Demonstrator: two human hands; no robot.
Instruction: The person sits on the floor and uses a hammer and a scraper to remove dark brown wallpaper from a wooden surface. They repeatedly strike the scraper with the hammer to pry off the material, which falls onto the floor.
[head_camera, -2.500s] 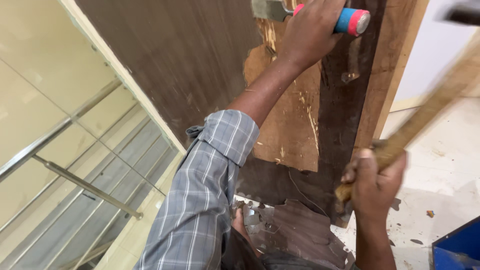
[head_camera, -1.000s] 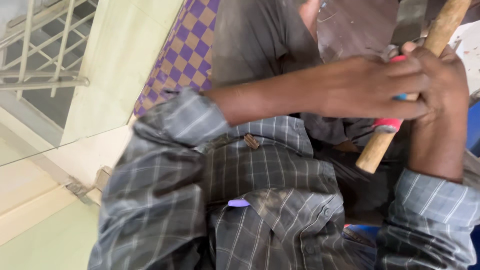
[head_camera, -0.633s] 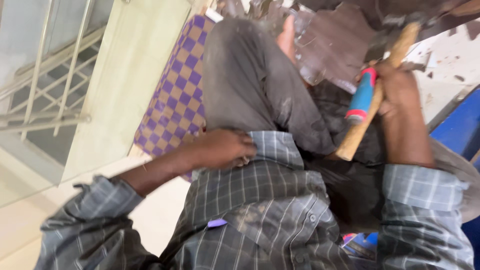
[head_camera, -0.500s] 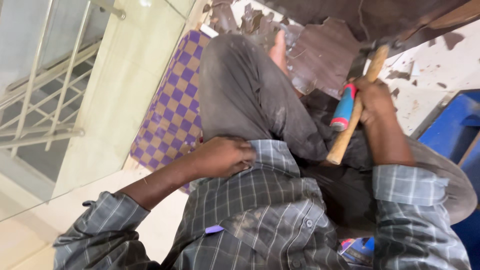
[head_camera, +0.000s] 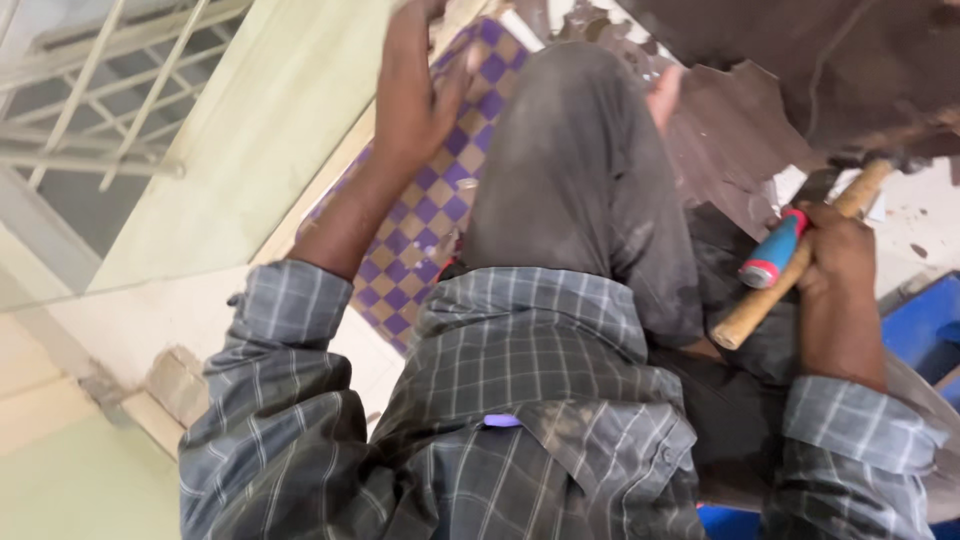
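The left hand has lifted off the chest since half a second ago and now reaches up toward twelve o'clock, while the tools have dropped lower on the right. At nine o'clock sit a pale metal window grille and a cream-coloured wall panel. That left hand is raised with fingers spread loosely, gripping nothing, its palm near the purple-and-cream chequered mat and the panel edge; whether it touches is hard to say. Centre frame, a bent knee in dusty grey trousers rises above the grey checked shirt. At two o'clock lies the dark brown wooden board, its veneer torn into ragged flakes, so stripping looks partly done, with plenty of surface left. At three o'clock the right hand is clamped round a pale wooden hammer handle together with a blue-and-red-handled chisel, both close beside the board. A blue plastic crate peeks in at four o'clock.
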